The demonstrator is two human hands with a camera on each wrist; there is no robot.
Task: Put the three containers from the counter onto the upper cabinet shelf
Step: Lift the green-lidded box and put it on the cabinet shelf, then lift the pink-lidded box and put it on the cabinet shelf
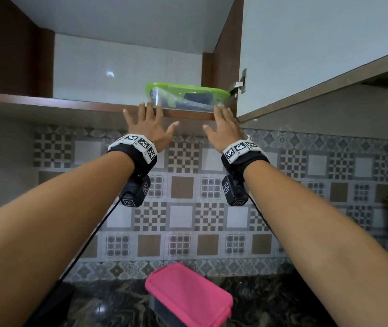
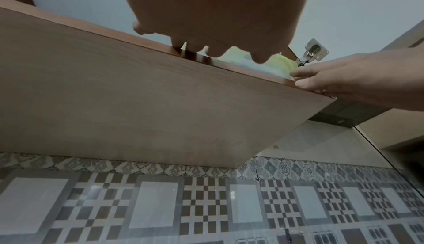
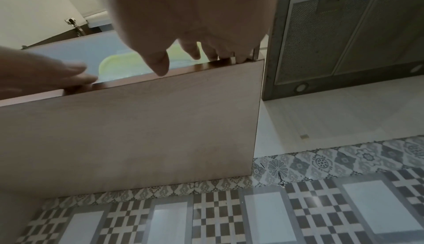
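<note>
I see the green-lidded container (image 1: 186, 97) sitting on the upper cabinet shelf (image 1: 46, 103), at its front right end beside the open cabinet door (image 1: 318, 48). My left hand (image 1: 149, 125) is raised with fingers straight and spread, the fingertips (image 1: 150, 107) at the shelf's front edge by the container's left corner. My right hand (image 1: 223, 127) is likewise flat and spread, fingertips by the container's right corner. Neither hand grips anything. Below, a pink-lidded container (image 1: 188, 296) rests on the dark counter (image 1: 108, 300).
</note>
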